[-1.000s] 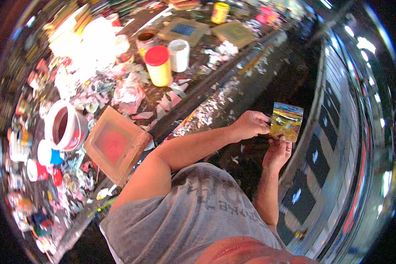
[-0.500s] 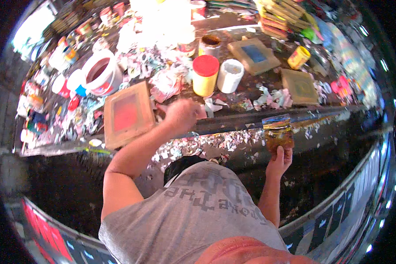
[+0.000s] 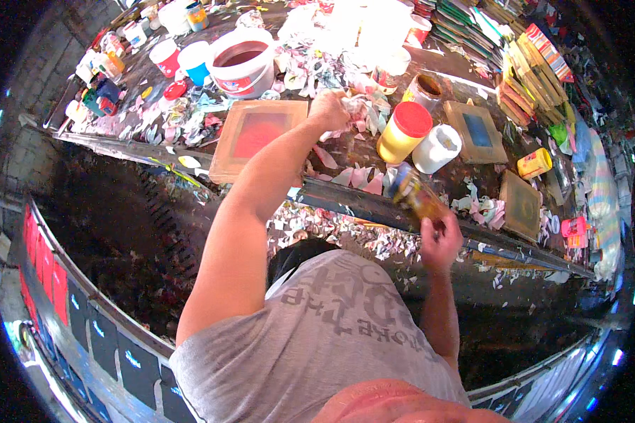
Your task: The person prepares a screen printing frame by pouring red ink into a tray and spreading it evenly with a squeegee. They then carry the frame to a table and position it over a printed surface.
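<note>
Reaching over the bench, my left hand (image 3: 326,111) is closed around some crumpled pink-white paper (image 3: 354,111), behind a wooden screen frame with a red centre (image 3: 257,138). My right hand (image 3: 441,236) grips a small printed rectangular card or packet (image 3: 416,194) by its lower end; it is tilted and blurred, with blue and yellow areas. It is in front of a yellow container with a red lid (image 3: 403,132) and a white container (image 3: 437,148).
The bench's front edge (image 3: 328,197) crosses mid-view. On it stand a bucket of dark red contents (image 3: 241,70), frames with blue (image 3: 476,132) and olive (image 3: 521,204) centres, a yellow can (image 3: 533,163), stacked boards (image 3: 533,70) and paper scraps. A railing (image 3: 106,310) curves behind me.
The view has swung to face the bench. My left hand has left the card's side and moved onto the crumpled paper. The card has tipped leftward in my right hand.
</note>
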### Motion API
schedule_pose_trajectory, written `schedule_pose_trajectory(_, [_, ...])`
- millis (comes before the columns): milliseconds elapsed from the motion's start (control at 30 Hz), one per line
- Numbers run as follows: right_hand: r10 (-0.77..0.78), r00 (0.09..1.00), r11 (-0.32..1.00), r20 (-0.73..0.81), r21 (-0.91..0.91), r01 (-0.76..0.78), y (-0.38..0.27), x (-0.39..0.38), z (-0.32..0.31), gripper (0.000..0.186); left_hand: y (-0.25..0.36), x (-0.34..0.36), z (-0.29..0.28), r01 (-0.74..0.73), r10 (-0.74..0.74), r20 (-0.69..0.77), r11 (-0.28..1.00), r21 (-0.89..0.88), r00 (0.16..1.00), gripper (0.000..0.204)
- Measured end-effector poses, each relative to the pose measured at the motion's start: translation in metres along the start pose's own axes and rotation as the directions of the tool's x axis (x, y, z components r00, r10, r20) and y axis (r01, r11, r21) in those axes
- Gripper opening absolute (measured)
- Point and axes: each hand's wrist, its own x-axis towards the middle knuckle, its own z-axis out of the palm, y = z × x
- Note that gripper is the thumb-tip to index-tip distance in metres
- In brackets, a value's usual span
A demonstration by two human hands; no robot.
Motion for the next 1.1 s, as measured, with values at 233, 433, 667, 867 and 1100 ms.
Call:
schedule_pose_trajectory(233, [-0.066, 0.975, 0.977, 0.213, -0.187, 0.107, -0.028, 0.074, 0.131, 0.024, 0.008, -0.001, -0.084, 0.06, -0.168, -0.21, 0.895, -0.443, 0.963, 0.044])
schedule_pose_trajectory(433, [-0.127, 0.926, 0.89, 0.355, -0.372, 0.265, -0.031, 0.143, 0.208, 0.028, 0.01, -0.002, -0.1, 0.019, -0.225, -0.084, 0.42, -0.907, 0.971, 0.035])
schedule_pose_trajectory(667, [-0.254, 0.951, 0.963, 0.176, -0.051, 0.266, -0.04, 0.193, 0.267, 0.041, -0.011, 0.017, -0.075, 0.024, -0.262, 0.01, 0.05, -0.998, 0.965, 0.03])
schedule_pose_trajectory(867, [0.397, 0.84, 0.483, 0.37, 0.694, -0.534, -0.06, 0.218, 0.332, 0.078, 0.006, 0.015, -0.031, 0.119, -0.312, 0.042, 0.234, -0.965, 0.949, 0.038])
schedule_pose_trajectory(1100, [0.212, 0.84, 0.656, 0.5, 0.564, -0.502, -0.069, 0.21, 0.312, 0.084, 0.032, 0.041, -0.067, 0.082, -0.436, -0.13, 0.434, -0.897, 0.891, 0.04])
